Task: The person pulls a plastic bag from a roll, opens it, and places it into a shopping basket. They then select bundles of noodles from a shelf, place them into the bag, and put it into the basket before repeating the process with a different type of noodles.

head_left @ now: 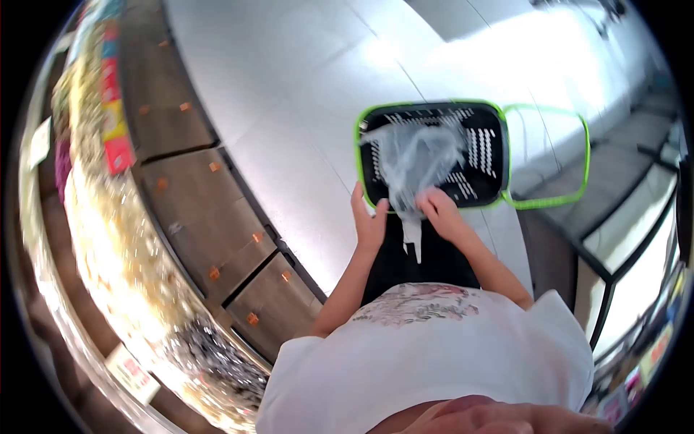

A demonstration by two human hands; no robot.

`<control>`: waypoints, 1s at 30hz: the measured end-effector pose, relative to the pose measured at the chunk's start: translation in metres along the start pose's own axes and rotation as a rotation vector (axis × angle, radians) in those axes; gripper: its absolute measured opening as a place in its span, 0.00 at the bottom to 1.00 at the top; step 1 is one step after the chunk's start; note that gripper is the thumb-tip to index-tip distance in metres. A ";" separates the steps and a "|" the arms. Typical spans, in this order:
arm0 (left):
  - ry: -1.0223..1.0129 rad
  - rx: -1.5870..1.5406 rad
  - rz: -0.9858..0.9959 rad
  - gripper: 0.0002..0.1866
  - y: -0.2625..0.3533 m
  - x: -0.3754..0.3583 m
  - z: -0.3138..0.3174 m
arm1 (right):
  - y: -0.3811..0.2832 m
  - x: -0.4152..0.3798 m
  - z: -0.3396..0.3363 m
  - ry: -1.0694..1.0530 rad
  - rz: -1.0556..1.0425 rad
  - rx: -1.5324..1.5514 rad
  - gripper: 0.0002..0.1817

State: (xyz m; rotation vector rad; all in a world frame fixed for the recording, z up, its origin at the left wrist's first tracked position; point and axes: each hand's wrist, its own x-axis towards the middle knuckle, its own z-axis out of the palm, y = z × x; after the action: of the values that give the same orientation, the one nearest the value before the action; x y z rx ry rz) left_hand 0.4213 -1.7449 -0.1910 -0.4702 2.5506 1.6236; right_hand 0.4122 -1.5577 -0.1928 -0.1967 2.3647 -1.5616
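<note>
A black shopping basket (481,152) with a bright green rim is in front of my body, its green handle (587,163) swung out to the right. Inside it lies a crumpled clear plastic bag (419,155), whose narrow end hangs over the near rim towards me. My left hand (371,223) grips the near left corner of the basket, thumb and fingers on either side of the rim. At the near rim, my right hand (439,212) has its fingers closed on the plastic bag. What else the bag may contain is blurred.
On the left runs a shelf of shiny packaged goods (116,239) above dark wooden cabinets (199,210), with a price card (132,372). Pale floor tiles (289,94) stretch ahead. A black-framed rack (614,275) stands close on the right.
</note>
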 end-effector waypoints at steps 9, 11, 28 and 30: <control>-0.139 0.501 -0.310 0.28 0.039 -0.052 -0.027 | -0.123 -0.034 -0.042 -0.463 -0.688 -0.199 0.04; -0.014 0.274 -0.363 0.22 0.022 -0.060 -0.049 | -0.125 -0.037 -0.040 -0.531 -0.712 -0.179 0.03; 0.553 -0.421 -0.346 0.15 -0.012 -0.185 -0.213 | -0.282 -0.035 0.153 -0.914 -0.752 -0.162 0.11; 0.713 -0.429 -0.158 0.15 -0.028 -0.194 -0.225 | -0.291 -0.047 0.190 -0.941 -0.777 -0.160 0.14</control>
State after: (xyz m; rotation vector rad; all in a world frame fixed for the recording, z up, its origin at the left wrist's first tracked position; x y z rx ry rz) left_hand 0.6349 -1.9159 -0.0726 -1.4812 2.4366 2.2472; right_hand 0.5032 -1.8272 0.0119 -1.6256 1.6649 -1.0889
